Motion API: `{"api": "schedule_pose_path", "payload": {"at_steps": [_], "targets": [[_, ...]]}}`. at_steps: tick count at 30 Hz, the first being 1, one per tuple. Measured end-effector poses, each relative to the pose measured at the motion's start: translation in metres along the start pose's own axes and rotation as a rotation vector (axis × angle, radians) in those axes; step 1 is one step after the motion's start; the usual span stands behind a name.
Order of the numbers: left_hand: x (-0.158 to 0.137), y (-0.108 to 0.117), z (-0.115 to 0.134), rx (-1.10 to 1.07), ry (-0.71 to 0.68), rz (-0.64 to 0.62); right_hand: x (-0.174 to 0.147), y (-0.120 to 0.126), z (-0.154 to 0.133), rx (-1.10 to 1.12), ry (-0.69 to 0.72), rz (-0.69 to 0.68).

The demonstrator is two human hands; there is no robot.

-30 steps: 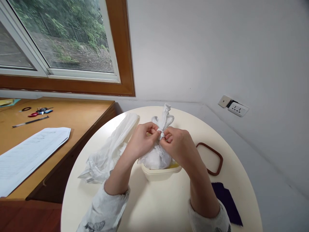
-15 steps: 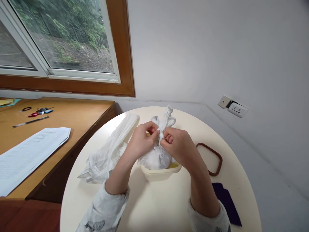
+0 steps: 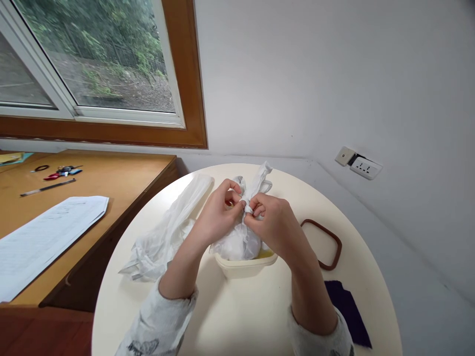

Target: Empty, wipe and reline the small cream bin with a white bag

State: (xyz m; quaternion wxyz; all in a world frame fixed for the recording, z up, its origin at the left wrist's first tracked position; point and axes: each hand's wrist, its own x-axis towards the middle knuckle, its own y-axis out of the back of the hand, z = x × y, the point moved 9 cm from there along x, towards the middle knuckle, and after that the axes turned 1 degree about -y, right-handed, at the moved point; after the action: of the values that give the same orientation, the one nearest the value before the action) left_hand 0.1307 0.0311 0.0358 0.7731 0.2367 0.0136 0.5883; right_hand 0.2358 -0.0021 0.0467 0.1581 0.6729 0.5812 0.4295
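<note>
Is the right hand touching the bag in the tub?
Touching: the head view shows the right hand with thumb and finger against the bag, at its gathered neck.

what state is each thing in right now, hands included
left hand, pinching at the knot
right hand, pinching at the knot
knotted bag, bulging, gathered at the neck
container, uncovered, bag in it
loose bag, crumpled
brown frame, lying flat
dark cloth, lying flat
papers, stacked
socket, nothing plugged in
</note>
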Motion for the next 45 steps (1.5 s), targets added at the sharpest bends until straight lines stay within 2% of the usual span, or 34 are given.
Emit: {"api": "schedule_pose_path", "payload": {"at_steps": [5, 10, 14, 18, 22, 28, 33, 39, 45], "targets": [[0.0, 0.003, 0.001, 0.09, -0.058, 0.022, -0.001, 0.0, -0.004, -0.006, 0.038, -0.048], [0.001, 0.004, -0.005, 0.129, -0.044, 0.011, -0.001, -0.002, -0.004, 0.022, 0.081, -0.089], [0.002, 0.001, -0.007, 0.085, -0.018, -0.024, -0.004, -0.002, -0.001, 0.051, 0.081, -0.132], [0.002, 0.0, -0.006, 0.046, 0.016, -0.03, -0.006, -0.005, 0.002, 0.037, 0.007, -0.168], [0.0, -0.005, -0.005, -0.053, 0.032, -0.088, -0.004, -0.003, 0.004, -0.041, -0.057, -0.123], [0.0, -0.007, -0.003, -0.134, 0.005, -0.149, -0.004, -0.002, 0.0, -0.042, 0.0, -0.116], [0.001, -0.001, 0.002, -0.02, -0.081, -0.084, -0.003, 0.0, -0.002, -0.071, 0.045, -0.128], [0.0, 0.0, -0.005, 0.232, -0.022, -0.047, -0.002, 0.0, -0.002, -0.105, 0.077, -0.15], [0.0, 0.0, -0.004, 0.328, -0.001, -0.032, -0.003, 0.004, -0.007, -0.09, 0.11, -0.058]]}}
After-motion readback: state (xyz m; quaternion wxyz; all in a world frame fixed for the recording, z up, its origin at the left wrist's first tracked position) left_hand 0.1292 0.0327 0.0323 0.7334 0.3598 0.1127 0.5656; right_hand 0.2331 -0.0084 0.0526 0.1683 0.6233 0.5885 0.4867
